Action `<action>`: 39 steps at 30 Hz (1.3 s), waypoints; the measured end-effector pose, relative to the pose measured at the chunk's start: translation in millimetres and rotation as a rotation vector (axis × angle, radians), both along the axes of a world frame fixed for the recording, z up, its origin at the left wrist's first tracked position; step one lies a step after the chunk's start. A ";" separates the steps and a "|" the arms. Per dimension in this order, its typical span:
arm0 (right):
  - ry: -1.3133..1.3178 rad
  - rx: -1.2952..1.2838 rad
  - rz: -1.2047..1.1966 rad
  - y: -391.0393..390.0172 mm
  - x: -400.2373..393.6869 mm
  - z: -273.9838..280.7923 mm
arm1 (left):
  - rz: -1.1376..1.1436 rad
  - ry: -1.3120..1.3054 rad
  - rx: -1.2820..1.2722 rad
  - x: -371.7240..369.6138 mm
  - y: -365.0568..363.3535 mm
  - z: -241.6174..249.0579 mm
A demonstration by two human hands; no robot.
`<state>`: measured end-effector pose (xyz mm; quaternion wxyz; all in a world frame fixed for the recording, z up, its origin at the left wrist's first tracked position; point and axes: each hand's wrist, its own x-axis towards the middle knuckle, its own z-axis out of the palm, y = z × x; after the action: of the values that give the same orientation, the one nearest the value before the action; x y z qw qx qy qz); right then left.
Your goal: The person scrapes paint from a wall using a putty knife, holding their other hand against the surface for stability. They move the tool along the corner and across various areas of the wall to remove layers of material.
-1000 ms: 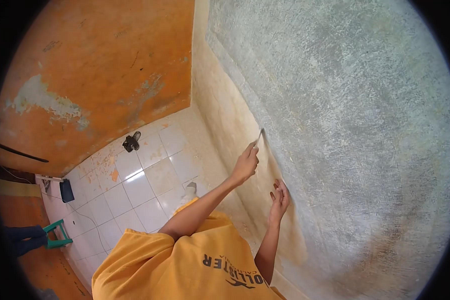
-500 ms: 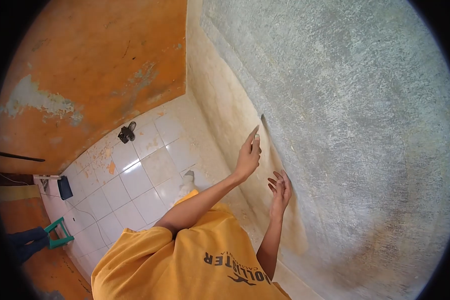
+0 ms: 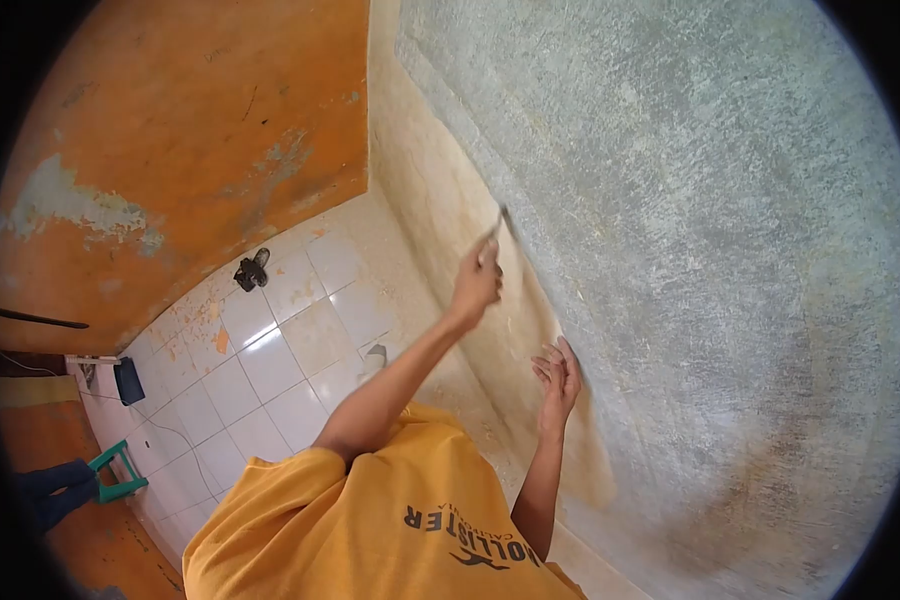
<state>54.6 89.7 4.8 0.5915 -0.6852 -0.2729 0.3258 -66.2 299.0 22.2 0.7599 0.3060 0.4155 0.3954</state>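
My left hand [image 3: 477,283] is closed around a scraper [image 3: 500,217], most of which is hidden in the fingers. Its thin blade meets the wall where the rough grey-green surface [image 3: 690,250] borders a smoother cream band [image 3: 440,165]. Lower along that same border, my right hand [image 3: 559,378] is open with its fingers apart. Its fingertips are at the wall, and nothing is in it.
An orange wall [image 3: 200,90] with peeling patches stands at the left. Paint flakes and a dark object [image 3: 252,270] lie on the white tiled floor [image 3: 240,385]. Farther left are a green stool [image 3: 120,475], a blue container [image 3: 129,380] and a person's legs [image 3: 55,485].
My left hand has moved up and to the left along the border with the scraper. My right hand stays nearly in place.
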 end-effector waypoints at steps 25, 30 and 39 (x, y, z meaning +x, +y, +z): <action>0.064 0.053 -0.049 7.2 -22.4 -2.6 | -0.109 -0.010 0.028 -5.2 -19.4 1.9; 0.110 0.067 -0.082 2.0 -27.0 -7.8 | -0.130 0.118 0.200 -1.0 -46.1 -9.9; 0.142 0.067 -0.144 -10.8 -27.9 -22.3 | -0.041 0.104 0.119 -5.3 26.3 3.0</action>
<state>26.7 78.9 -17.4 0.6539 -0.6579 -0.1913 0.3209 -71.5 325.3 25.2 0.7256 0.3794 0.4237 0.3873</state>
